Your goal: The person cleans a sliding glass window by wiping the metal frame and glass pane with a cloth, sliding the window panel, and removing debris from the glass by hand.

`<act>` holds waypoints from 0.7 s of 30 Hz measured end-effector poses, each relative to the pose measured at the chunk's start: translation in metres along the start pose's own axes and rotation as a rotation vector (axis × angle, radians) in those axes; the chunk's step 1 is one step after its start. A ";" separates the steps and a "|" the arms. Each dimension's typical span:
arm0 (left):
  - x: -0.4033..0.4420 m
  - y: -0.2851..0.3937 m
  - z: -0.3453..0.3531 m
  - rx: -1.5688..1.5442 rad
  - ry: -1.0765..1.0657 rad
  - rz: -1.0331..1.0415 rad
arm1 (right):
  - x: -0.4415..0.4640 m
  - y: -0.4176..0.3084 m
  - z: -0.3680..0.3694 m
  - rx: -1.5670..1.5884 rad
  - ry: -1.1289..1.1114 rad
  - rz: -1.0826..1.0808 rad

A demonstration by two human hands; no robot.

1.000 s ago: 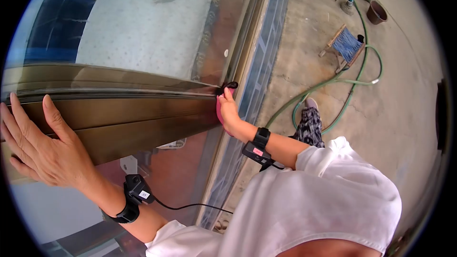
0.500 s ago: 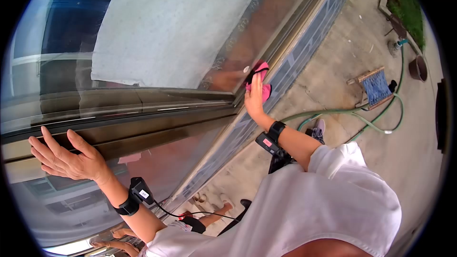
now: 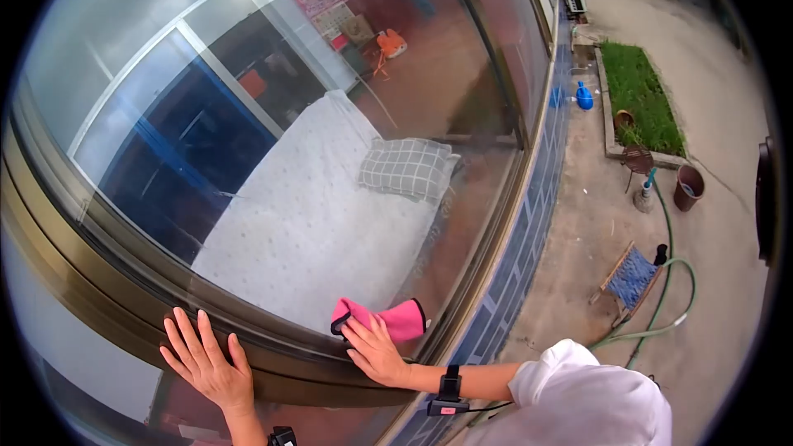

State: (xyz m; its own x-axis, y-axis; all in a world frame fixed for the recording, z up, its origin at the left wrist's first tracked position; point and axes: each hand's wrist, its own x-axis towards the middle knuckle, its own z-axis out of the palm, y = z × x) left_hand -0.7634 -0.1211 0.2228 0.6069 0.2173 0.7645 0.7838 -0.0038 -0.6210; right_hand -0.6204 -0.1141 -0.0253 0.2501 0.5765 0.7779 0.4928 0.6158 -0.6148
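A large window with a bronze metal frame (image 3: pixel 289 367) fills the left half of the view. My left hand (image 3: pixel 211 367) lies spread against the frame at the lower left, holding nothing. To its right, my right hand (image 3: pixel 376 353) presses a pink cloth with black edging (image 3: pixel 402 320) against the bottom corner of the glass. Part of the cloth sticks out beyond the fingers, and its near edge is bunched beside them.
Behind the glass lie a white-covered bed (image 3: pixel 306 223) and a checked pillow (image 3: pixel 406 168). Blue tiles (image 3: pixel 516 260) run below the window. Outside are a folding stool (image 3: pixel 632 279), a green hose (image 3: pixel 666 322), a brown bucket (image 3: pixel 688 187) and a grass bed (image 3: pixel 640 95).
The view has swung up along the window. My right hand and the pink cloth have moved from the frame's outer edge onto the glass corner. My left hand stays spread on the frame.
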 end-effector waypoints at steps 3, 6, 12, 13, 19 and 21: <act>0.005 0.000 -0.005 -0.072 -0.001 -0.018 | 0.091 -0.006 -0.040 -0.120 0.095 -0.296; 0.006 -0.002 -0.007 -0.127 0.008 -0.026 | 0.168 -0.034 -0.070 -0.160 0.200 -0.387; 0.005 -0.003 -0.006 -0.147 0.001 -0.043 | 0.118 -0.023 -0.051 -0.244 0.020 -0.490; 0.004 -0.003 -0.005 -0.142 -0.002 -0.043 | 0.081 -0.009 -0.043 -0.235 -0.073 -0.505; 0.001 -0.004 -0.005 -0.151 -0.016 -0.046 | 0.065 0.011 -0.035 -0.249 -0.240 -0.740; 0.001 -0.002 -0.004 -0.151 -0.031 -0.045 | 0.153 -0.039 -0.047 -0.205 -0.150 -0.861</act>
State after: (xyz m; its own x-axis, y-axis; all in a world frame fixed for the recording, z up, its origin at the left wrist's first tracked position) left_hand -0.7640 -0.1248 0.2252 0.5681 0.2503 0.7840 0.8225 -0.1397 -0.5514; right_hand -0.5625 -0.0752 0.1238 -0.3792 0.0320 0.9248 0.6024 0.7672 0.2205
